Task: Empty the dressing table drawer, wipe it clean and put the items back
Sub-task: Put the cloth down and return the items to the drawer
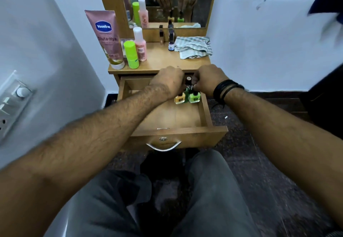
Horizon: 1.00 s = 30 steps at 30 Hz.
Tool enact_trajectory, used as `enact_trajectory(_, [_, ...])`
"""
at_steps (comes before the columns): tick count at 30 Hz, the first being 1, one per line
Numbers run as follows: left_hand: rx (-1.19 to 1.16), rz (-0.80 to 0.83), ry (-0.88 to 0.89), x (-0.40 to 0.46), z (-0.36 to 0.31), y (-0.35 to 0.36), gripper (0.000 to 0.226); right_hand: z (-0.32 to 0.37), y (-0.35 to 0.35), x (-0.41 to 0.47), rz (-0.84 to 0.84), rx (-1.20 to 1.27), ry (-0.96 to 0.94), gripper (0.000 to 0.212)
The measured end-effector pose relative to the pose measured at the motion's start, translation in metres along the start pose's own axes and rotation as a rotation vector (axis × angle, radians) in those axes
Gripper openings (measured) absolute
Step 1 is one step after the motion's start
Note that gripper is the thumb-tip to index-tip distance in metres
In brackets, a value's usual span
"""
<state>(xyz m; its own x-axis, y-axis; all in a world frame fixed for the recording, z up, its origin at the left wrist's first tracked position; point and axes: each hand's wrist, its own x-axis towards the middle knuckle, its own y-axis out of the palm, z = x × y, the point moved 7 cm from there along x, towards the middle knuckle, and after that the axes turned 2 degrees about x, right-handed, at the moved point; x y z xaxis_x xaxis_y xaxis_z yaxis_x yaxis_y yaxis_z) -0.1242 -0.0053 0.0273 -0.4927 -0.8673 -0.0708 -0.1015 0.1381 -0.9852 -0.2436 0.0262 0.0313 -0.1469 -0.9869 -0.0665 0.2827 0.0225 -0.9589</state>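
Note:
The wooden drawer (205,110) stands pulled out under the dressing table top (163,60). At its back right stand a yellow nail polish bottle (179,98) and a green nail polish bottle (194,97), with a darker bottle (188,79) behind them. My left hand (168,80) is closed on the cap of the yellow bottle. My right hand (208,79) pinches the cap of the green one. Both bottles rest on the drawer floor. A striped cloth (193,47) lies crumpled on the table top at the right.
On the table's left stand a pink Vaseline tube (109,38), a lime green bottle (130,54) and a pink bottle (140,45). Two small dark bottles (171,40) stand by the mirror (167,0). White walls flank the table; my knees are below the drawer handle (163,146).

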Motion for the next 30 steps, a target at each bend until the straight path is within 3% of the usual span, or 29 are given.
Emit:
enact_trajectory(11, [0.146,0.005,0.086,0.012,-0.008,0.055,0.022,-0.03,0.051,0.007,-0.026,-0.004,0.044,0.017])
enact_trajectory(30, [0.083,0.012,0.069,0.015,-0.003,0.069,0.029,-0.032,0.066,0.009,-0.113,-0.053,-0.012,0.015])
